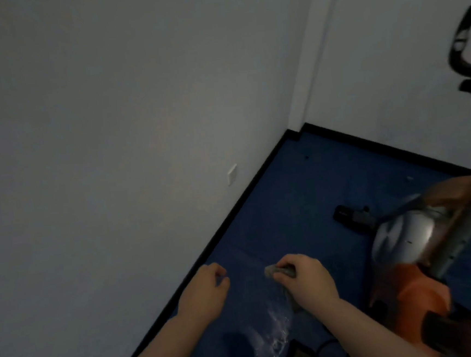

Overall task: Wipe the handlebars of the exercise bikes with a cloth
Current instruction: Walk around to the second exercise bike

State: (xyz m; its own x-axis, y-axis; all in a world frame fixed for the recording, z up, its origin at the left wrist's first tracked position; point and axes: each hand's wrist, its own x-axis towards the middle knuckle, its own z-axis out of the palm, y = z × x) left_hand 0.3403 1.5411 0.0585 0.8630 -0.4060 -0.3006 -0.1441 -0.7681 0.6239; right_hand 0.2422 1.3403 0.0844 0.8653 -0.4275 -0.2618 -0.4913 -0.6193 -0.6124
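Note:
My right hand is closed around a small grey cloth, low over the blue floor. A little to its left, my left hand has its fingers curled in, with nothing clearly in them. Something clear and glistening shows below and between the hands; I cannot tell what it is. An exercise bike with a silver wheel cover and orange frame stands to the right of my right hand. Its black handlebar shows at the top right, far above both hands.
A white wall runs close along the left, with a white wall plate and black skirting. The room corner lies ahead. The bike's black foot rests on the blue floor. A black box with a cable lies near the bottom edge.

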